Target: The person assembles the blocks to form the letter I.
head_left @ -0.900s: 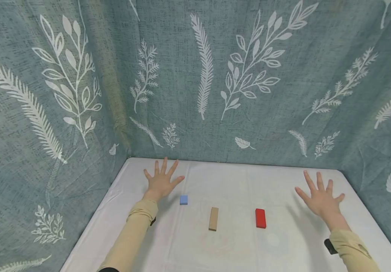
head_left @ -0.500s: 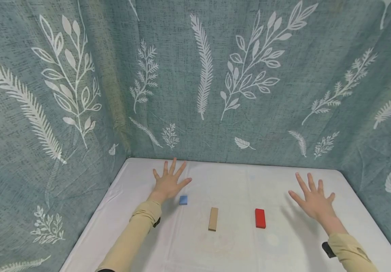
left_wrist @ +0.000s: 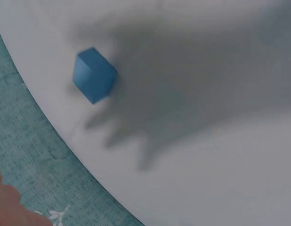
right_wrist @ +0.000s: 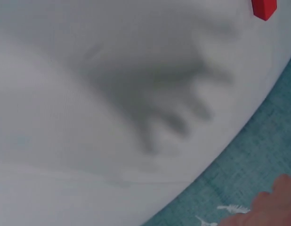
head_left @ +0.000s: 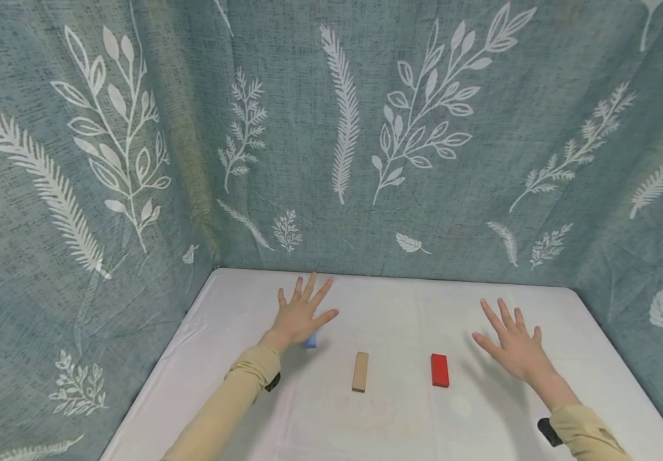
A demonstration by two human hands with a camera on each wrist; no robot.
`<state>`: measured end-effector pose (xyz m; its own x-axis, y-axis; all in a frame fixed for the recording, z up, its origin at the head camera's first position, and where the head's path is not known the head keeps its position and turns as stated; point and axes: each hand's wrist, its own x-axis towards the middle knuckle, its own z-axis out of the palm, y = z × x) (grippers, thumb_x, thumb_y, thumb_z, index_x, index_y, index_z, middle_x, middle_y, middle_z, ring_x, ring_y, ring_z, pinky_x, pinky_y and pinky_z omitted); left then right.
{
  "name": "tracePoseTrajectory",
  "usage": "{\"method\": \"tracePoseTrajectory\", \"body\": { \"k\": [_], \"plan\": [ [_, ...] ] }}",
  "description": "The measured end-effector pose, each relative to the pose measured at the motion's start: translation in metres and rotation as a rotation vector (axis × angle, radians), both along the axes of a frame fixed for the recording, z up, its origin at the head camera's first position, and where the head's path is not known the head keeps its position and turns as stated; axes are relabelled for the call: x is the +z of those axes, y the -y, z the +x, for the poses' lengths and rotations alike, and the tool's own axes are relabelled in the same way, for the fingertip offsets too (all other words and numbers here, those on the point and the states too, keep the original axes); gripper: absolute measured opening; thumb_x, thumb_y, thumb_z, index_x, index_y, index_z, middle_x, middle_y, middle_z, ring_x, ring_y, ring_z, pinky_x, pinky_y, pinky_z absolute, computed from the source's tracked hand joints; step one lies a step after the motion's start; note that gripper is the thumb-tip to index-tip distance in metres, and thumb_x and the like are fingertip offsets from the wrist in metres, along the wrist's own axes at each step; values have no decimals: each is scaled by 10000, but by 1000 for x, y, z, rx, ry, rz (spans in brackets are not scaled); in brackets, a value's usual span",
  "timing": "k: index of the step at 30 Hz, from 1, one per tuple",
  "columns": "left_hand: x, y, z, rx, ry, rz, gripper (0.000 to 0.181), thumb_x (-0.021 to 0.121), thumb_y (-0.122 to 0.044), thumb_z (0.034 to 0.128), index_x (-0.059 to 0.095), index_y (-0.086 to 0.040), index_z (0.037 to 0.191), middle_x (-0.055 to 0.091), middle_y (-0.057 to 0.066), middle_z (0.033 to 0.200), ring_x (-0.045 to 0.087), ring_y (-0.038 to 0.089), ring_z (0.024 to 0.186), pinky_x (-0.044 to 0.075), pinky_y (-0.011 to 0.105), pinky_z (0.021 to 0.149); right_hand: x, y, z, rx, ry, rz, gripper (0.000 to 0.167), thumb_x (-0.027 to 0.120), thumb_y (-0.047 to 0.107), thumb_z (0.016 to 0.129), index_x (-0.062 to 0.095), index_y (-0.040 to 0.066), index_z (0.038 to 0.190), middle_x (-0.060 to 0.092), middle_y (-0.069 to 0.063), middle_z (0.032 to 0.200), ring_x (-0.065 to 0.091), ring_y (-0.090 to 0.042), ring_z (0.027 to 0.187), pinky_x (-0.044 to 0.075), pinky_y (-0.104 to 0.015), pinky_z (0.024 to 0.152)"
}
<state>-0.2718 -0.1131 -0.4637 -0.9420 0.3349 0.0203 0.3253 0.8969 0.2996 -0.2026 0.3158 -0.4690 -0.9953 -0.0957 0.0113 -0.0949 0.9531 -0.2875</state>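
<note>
In the head view, a leaf-printed curtain [head_left: 285, 166] is hung from the 9 o'clock side round through 12 to 3, and a white table [head_left: 389, 422] is enclosed by it. From 7 o'clock, a beige left sleeve [head_left: 224, 400] is extended, with a black band [head_left: 272, 382] worn at its cuff. The left hand [head_left: 298, 320] is held above the table with its fingers spread toward 1 o'clock, and nothing is gripped. At its 5 o'clock, the blue block [head_left: 311, 343] is partly covered by it; in the left wrist view, that block is seen at the edge of the hand's shadow. At the blue block's 4 o'clock, the wooden block [head_left: 360, 372] is left uncovered; at 3 o'clock from that, the red block [head_left: 439, 370] is also unobstructed. Farther toward 3 o'clock, the right hand [head_left: 514, 351] is held with fingers spread toward 11, gripping nothing.

Compared with 0.9 seconds earlier, both hands have been brought inward, and the blue block, then fully visible, has been partly hidden. The blocks appear undisturbed.
</note>
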Motion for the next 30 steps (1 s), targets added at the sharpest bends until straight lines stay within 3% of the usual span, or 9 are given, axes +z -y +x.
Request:
{"method": "tracePoseTrajectory", "body": {
  "k": [6,16,22,30],
  "plan": [
    [1,-9,3,-39,-19,14,734,378,-621,935,79,-311,1530,14,79,1611,8,364,1476,17,716,1127,-3,9,3,44,-7,-47,811,457,603,914,66,263,1538,120,-261,1561,123,-574,1371,100,-822,988],
    [1,-25,13,-89,-11,43,725,427,-554,949,98,-278,1534,59,78,1608,59,339,1479,75,664,1159,-10,26,10,146,106,-299,835,563,468,916,64,227,1541,115,-230,1574,84,-517,1412,82,-758,1070],
    [2,-34,18,-121,18,105,730,439,-553,946,114,-268,1534,97,87,1605,78,339,1478,105,648,1164,-11,32,15,190,112,-350,836,570,478,911,99,191,1539,144,-200,1578,120,-504,1414,160,-722,1092],
    [0,-43,24,-164,111,207,742,458,-520,950,115,-224,1537,111,86,1603,108,338,1474,112,601,1188,-15,36,20,210,127,-384,816,578,432,921,124,147,1535,194,-220,1560,268,-478,1377,327,-645,1069]
  ]
}}
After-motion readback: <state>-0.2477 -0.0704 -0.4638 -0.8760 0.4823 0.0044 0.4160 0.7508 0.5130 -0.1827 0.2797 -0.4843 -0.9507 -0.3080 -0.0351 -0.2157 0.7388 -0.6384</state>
